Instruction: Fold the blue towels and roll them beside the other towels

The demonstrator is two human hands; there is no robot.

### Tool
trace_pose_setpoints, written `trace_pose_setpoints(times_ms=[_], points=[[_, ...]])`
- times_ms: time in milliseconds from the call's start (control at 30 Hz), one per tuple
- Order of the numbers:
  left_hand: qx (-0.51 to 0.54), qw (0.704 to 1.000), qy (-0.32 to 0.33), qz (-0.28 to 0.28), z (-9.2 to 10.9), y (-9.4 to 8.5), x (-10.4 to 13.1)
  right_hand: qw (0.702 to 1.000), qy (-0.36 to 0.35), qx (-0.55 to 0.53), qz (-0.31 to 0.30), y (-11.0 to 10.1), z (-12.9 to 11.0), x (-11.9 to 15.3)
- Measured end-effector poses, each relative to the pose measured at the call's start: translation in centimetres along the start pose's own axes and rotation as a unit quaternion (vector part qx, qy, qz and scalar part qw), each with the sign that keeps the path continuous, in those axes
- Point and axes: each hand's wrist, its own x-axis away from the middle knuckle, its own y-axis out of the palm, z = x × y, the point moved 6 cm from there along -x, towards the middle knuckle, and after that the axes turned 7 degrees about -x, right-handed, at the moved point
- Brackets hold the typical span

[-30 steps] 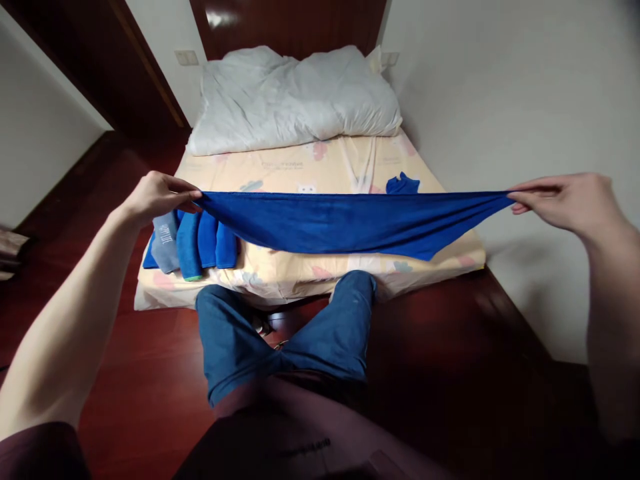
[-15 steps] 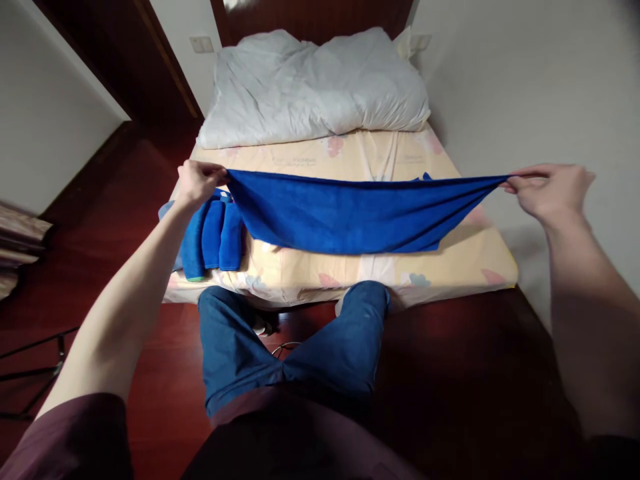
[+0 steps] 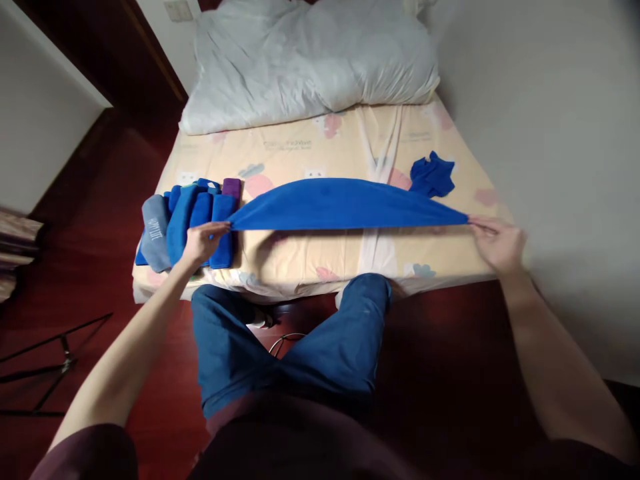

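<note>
A blue towel (image 3: 345, 205) is stretched between my two hands above the bed, its near edge pulled straight and its far edge billowing in a curve. My left hand (image 3: 204, 241) pinches one corner, close over a group of rolled or folded towels (image 3: 223, 233) at the bed's left front. My right hand (image 3: 500, 243) pinches the opposite corner near the bed's right side. Behind the stretched cloth, a crumpled blue cloth (image 3: 433, 175) lies on the patterned sheet (image 3: 300, 150).
A grey-white quilt (image 3: 310, 63) lies bunched at the head of the bed. Walls stand to the right and left. A black metal stand (image 3: 65, 353) is on the dark red floor at left. A cable (image 3: 280, 339) shows between my legs.
Both hands have come down and inward with the towel, which swung from hanging down to billowing away from me. The crumpled cloth and more of the towel group now show.
</note>
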Motion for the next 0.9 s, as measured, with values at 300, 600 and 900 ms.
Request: trace_pose_setpoints(times_ms=[300,600,900], points=[[-0.149,0.948,0.099,-0.263,-2.1,9.5,8.4,0.987,0.044,0.021,-0.15,5.6,6.8,9.9],[-0.233,0.908,0.144,-0.316,-1.2,10.5,9.8,0.98,0.051,0.058,-0.184,5.6,8.1,12.1],[-0.17,0.963,0.06,-0.202,4.5,16.2,3.8,0.979,0.18,0.031,-0.091,9.1,8.8,3.4]])
